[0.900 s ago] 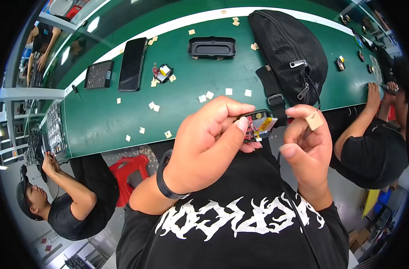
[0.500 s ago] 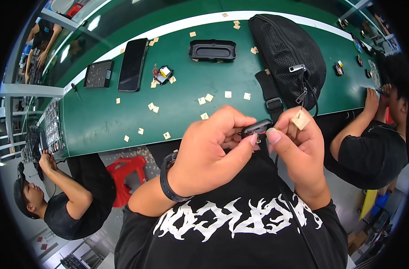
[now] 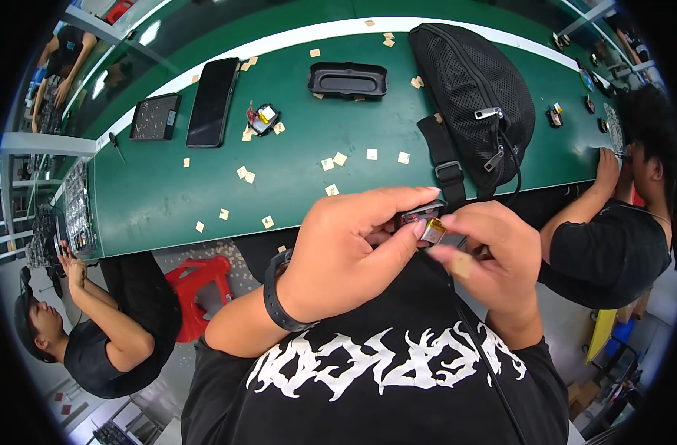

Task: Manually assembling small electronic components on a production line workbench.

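Observation:
My left hand (image 3: pixel 357 241) is closed around a small black device casing (image 3: pixel 420 211), with red wiring showing inside it. At the casing's near side, by my left thumb, sits a small silver battery (image 3: pixel 432 232) with yellow tape on one end. My right hand (image 3: pixel 494 245) is beside the battery, its index fingertip at the battery's edge. The right thumb is apart below and smeared by motion. A blurred cream square (image 3: pixel 463 264) shows against that thumb. The far side of the casing is hidden by my left fingers.
On the green table (image 3: pixel 279 178) lie several cream squares, a phone (image 3: pixel 213 102), a black box (image 3: pixel 154 117), a black tray (image 3: pixel 348 80), another opened device (image 3: pixel 264 119) and a black mesh bag (image 3: pixel 476 104). People sit at both sides. A red stool (image 3: pixel 197 297) stands at left.
The battery's silver face and yellow tape have come into view beside the casing. My right thumb has moved down from it, and the cream square has shifted from the fingers to the thumb.

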{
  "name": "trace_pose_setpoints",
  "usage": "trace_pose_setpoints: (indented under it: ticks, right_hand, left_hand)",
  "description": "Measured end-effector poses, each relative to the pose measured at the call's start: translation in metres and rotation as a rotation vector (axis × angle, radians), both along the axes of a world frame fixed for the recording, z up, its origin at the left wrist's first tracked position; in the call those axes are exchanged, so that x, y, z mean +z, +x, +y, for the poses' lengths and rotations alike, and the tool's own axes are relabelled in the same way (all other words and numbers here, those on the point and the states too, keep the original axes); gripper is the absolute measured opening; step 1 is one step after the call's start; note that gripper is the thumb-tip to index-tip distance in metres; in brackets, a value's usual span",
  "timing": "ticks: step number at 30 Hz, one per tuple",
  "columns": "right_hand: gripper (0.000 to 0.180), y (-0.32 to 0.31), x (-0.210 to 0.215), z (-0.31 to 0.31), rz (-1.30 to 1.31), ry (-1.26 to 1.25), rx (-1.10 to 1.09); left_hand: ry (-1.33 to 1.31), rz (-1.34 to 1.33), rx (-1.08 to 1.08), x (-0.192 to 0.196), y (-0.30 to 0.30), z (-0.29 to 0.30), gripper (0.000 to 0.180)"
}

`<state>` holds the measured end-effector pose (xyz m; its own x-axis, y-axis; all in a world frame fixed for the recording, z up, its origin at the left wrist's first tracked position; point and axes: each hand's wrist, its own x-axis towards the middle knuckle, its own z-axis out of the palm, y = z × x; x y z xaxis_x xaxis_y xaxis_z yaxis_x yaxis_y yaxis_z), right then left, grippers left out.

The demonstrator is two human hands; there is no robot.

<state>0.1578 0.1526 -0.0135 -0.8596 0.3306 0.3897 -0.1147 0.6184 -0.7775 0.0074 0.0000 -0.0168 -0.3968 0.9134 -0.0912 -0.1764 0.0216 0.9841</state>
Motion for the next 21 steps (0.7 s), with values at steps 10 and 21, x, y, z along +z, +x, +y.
trace_pose_setpoints:
  ticks: [10, 21]
  right_hand:
    - [0.029, -0.005, -0.003, -0.008, 0.003, 0.131, -0.042]
    - [0.024, -0.010, -0.025, -0.021, 0.082, -0.057, -0.172]
  left_hand:
    - [0.032, -0.240, 0.065, -0.006, 0.000, 0.005, 0.026]
    - [0.054, -0.336, 0.097, -0.018, 0.007, 0.006, 0.021]
